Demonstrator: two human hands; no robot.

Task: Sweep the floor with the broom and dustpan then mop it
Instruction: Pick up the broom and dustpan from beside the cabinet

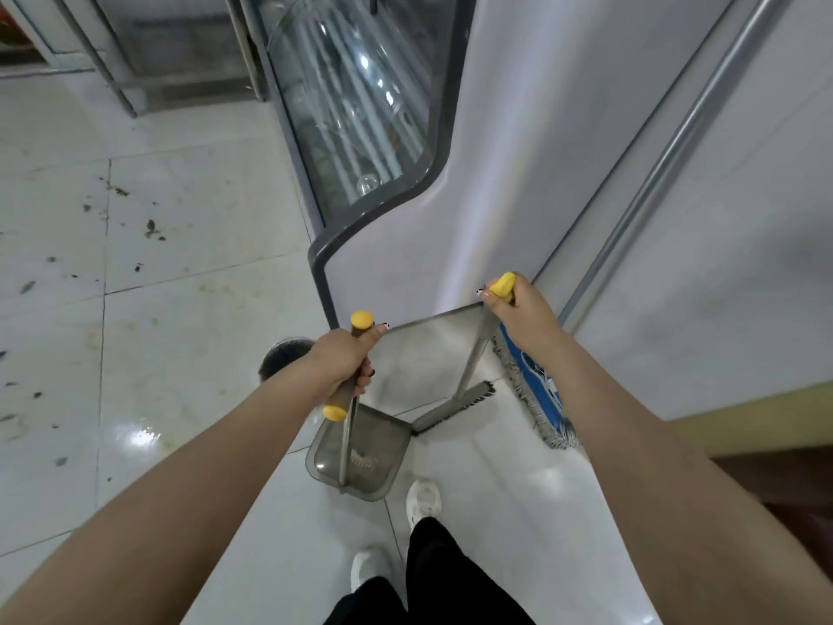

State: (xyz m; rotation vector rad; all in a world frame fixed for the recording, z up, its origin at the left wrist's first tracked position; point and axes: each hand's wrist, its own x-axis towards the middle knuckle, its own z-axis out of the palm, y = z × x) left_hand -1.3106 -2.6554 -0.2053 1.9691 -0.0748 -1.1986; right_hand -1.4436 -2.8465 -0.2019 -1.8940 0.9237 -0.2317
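Yellow-capped poles are gripped in curled fingers, dustpan [376, 442] in left hand [340, 363], broom [455, 410] in right hand [518, 311], heads near the feet; sweeping is judged just starting, debris [151, 227] leftward must be reached next.

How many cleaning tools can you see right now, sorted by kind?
Broom: 1
Dustpan: 1
Mop: 1
Total: 3
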